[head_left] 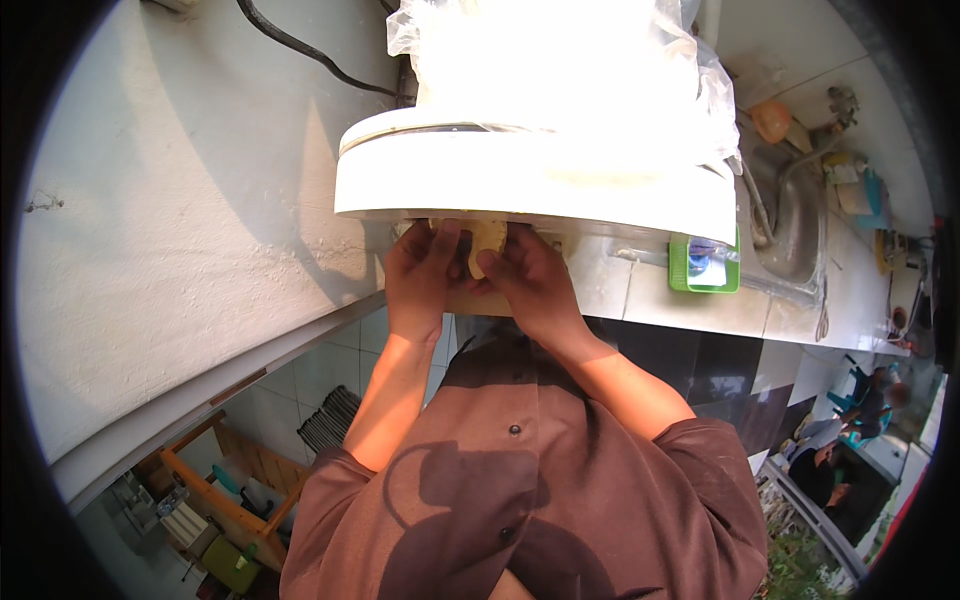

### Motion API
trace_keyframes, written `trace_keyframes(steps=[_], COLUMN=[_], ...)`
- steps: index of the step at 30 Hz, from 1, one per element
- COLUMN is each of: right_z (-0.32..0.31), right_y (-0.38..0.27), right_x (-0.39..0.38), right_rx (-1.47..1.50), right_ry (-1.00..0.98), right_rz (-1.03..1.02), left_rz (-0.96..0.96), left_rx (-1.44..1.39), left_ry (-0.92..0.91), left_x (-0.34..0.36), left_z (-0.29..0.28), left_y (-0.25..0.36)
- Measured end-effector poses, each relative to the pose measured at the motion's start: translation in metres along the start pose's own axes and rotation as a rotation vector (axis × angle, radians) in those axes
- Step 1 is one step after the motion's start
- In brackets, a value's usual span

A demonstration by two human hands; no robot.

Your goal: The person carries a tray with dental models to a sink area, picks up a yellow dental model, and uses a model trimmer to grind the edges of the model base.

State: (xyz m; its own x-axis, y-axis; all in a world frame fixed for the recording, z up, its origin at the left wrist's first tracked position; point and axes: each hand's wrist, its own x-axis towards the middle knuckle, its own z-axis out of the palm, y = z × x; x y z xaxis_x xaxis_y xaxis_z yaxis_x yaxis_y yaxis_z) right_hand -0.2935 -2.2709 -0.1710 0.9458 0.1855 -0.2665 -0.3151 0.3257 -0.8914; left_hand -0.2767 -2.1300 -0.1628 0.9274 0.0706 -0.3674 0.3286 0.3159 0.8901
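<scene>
My left hand point(423, 265) and my right hand point(520, 280) are both closed on a pale yellow, lumpy piece point(487, 245), which looks like a plaster cast, just below the front lip of a white curved appliance point(530, 165). The piece's upper part is partly hidden by that lip and my fingers. A crumpled clear plastic sheet point(718, 110) covers the overexposed top of the appliance.
A black cable point(310, 55) runs along the white surface point(170, 300) at left. At right are a green basket point(680, 270), a steel sink point(800, 240) with an orange container point(770, 120), and several seated people point(840, 440) below. A wooden frame point(205, 480) stands lower left.
</scene>
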Motion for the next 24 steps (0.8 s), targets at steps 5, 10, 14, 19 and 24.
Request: trace_keyframes(steps=[5, 10, 14, 19, 24], right_z=[-0.002, 0.0, 0.0, 0.001, 0.0], right_y=[0.001, -0.004, -0.004, -0.003, -0.002], right_x=[0.001, -0.001, -0.001, -0.002, -0.002], right_rx=[-0.008, 0.002, 0.006, 0.037, 0.03], right_ry=[-0.008, 0.0, 0.0, -0.001, -0.007], right_rz=[0.018, 0.012, 0.033, 0.033, 0.05], left_rz=[-0.009, -0.013, -0.014, -0.013, -0.02], left_rx=[0.025, 0.028, 0.027, 0.007, 0.0], left_ry=[0.029, 0.067, 0.107, 0.087, 0.078], left_x=[0.0, -0.003, -0.003, -0.002, -0.001], left_z=[0.002, 0.005, 0.01, 0.009, 0.01], left_y=[0.001, 0.002, 0.002, -0.001, -0.002])
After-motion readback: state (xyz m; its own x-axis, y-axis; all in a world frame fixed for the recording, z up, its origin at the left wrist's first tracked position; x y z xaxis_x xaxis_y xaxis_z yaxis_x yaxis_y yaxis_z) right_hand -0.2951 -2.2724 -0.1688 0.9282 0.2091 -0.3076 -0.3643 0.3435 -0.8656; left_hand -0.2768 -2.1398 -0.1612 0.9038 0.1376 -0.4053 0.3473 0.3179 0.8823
